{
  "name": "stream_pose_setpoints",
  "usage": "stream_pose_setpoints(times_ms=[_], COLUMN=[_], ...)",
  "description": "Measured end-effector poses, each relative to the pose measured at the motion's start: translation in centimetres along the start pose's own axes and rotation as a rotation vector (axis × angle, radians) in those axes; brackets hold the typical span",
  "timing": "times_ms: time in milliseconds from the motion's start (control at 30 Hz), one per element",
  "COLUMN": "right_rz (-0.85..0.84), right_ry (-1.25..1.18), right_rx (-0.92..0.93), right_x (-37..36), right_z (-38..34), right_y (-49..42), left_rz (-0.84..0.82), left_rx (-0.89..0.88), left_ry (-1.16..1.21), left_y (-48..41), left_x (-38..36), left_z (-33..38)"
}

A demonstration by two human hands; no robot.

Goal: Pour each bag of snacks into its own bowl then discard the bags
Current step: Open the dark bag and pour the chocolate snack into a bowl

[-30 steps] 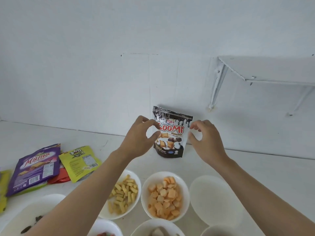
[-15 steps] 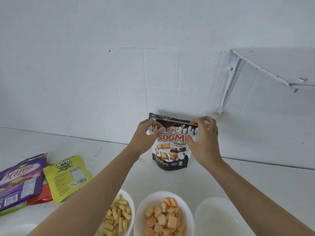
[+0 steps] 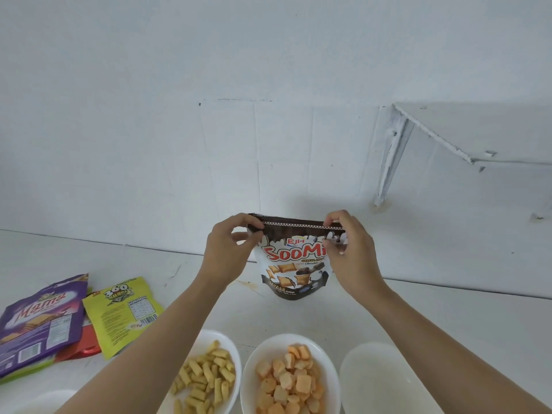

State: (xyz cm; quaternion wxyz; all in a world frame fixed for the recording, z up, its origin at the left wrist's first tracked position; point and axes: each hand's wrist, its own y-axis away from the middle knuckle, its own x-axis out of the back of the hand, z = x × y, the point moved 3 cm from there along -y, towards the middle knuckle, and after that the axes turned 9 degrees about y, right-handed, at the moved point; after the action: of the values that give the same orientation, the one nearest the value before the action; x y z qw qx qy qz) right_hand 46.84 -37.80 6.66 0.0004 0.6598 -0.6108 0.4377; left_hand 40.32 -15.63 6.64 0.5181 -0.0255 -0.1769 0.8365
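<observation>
A white table (image 3: 448, 324) ran along a white wall. At its near edge sat three white bowls. One bowl (image 3: 382, 380) on the right had nothing in it, the middle bowl (image 3: 268, 343) had orange squares, and the next bowl (image 3: 230, 345) had yellow sticks. A purple bag (image 3: 41, 321) and a yellow-green bag (image 3: 122, 312) lay flat on the left. A brown and white snack bag (image 3: 294, 264) stood up behind the bowls, near the wall. The left hand (image 3: 227, 252) pinched its top left corner with curled fingers. The right hand (image 3: 352, 252) pinched its top right corner.
</observation>
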Motion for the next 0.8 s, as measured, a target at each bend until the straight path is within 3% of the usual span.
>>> stream_pose_setpoints(times_ms=[233, 400, 800], right_rz=[-0.009, -0.040, -0.243], right_ry=[-0.079, -0.111, -0.455], right_rx=[0.220, 0.382, 0.677], right_x=[1.3, 0.1, -10.7], right_z=[-9.2, -16.3, -34.8], right_y=[0.5, 2.3, 8.2], left_rz=[0.080, 0.116, 0.465], left_rx=[-0.197, -0.285, -0.269], left_ry=[-0.017, -0.189, -0.572], left_y=[4.2, 9.7, 22.5], left_x=[7.9, 15.9, 35.8], left_z=[8.1, 12.7, 17.7])
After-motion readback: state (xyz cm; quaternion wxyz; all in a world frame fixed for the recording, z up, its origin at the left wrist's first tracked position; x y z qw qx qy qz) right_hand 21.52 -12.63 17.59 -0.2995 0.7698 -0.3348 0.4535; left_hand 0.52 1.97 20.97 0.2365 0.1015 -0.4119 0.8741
